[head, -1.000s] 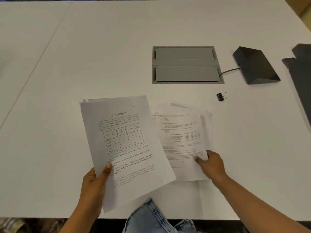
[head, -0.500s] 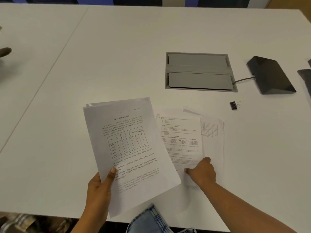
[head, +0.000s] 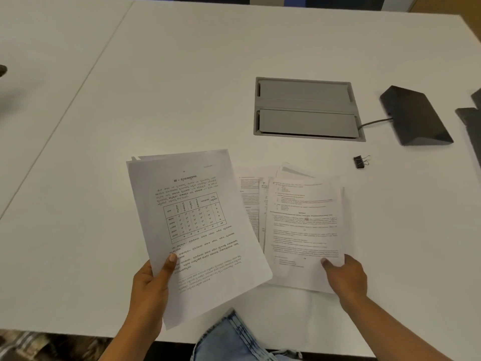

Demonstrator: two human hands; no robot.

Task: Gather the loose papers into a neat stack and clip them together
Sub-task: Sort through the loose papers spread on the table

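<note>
My left hand [head: 153,280] grips a small sheaf of printed papers [head: 192,225] by its lower left corner, tilted above the white table [head: 182,87]; the top sheet carries a table of text. To its right several loose sheets [head: 304,225] lie fanned on the table. My right hand [head: 346,276] pinches the lower right corner of the top sheet there. A black binder clip [head: 360,162] lies alone on the table, beyond and to the right of the loose sheets.
A grey cable hatch [head: 307,109] is set into the table behind the papers. A dark wedge-shaped device [head: 413,117] with a cable sits to its right, and another dark object [head: 472,126] is at the right edge. Blue jeans [head: 234,340] show below the near edge.
My right hand has slid right along the loose sheets' lower edge and pulled the top sheet over the others. The held sheaf has stayed in my left hand.
</note>
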